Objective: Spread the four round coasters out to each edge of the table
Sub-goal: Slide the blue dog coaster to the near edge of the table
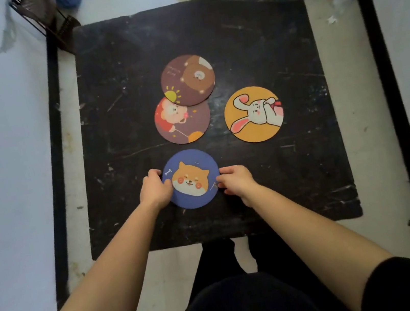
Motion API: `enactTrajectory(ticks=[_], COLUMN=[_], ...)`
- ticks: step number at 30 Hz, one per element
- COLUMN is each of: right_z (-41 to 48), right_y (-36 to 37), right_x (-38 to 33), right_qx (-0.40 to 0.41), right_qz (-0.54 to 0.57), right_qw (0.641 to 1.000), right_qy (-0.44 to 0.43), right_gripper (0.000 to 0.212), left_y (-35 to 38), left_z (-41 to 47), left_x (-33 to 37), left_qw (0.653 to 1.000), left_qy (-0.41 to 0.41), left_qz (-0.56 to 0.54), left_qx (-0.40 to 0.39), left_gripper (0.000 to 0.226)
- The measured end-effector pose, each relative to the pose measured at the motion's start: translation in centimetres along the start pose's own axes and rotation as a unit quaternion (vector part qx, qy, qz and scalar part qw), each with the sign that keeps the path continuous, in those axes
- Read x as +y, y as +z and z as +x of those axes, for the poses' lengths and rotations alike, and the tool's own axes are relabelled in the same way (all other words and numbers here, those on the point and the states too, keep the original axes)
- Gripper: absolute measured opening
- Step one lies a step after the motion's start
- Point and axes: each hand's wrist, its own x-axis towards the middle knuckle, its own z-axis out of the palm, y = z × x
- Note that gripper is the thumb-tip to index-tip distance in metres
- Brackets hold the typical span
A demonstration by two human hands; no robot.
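We had a big black table (pixel 247 41) in front of us, and it had lots of bare room on every side. All four round coasters sat bunched near the middle, so none had reached an edge yet.

The orange bunny coaster (pixel 255 114) lay to the right of the blue dog coaster, further from us, with open table all the way to the right edge. The brown bear coaster (pixel 187 78) lay furthest from us, and its near rim covered a bit of the red lion coaster (pixel 182 121), which sat just past the blue one. We thought the bear one had to slide off first.

The blue dog coaster (pixel 191 179) was closest to us. Our left hand (pixel 154 191) pinched its left rim and our right hand (pixel 236 180) pinched its right rim, fingers curled on the edges. We held both sides so it would stay flat, we guessed. The near edge of the table was close behind it, with nothing in the way.
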Motion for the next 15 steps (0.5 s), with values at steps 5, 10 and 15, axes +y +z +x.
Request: enactTrajectory(ticks=[5,10,15], right_z=[-0.4,-1.3,-2.1], right_y=[-2.5,-3.5,-3.5], right_x=[0.9,2.8,4.6], right_qx=[0.036,0.057,0.088], right_qz=[-0.130,-0.229,-0.269], right_qw=[0.986,0.960,0.942], right_qy=[-0.103,-0.149,-0.180], right_gripper=[0.046,0.052,0.046], left_y=[2.5,5.4,6.2], left_z=[-2.3,-4.5,-5.3], left_x=[-0.8,-1.6,-2.2], left_qw=[0.999,0.999,0.999], left_qy=[-0.019,-0.032,-0.038], left_qz=[-0.045,-0.030,-0.024], left_qx=[-0.015,-0.025,-0.014], left_gripper=[0.025,0.017,0.016])
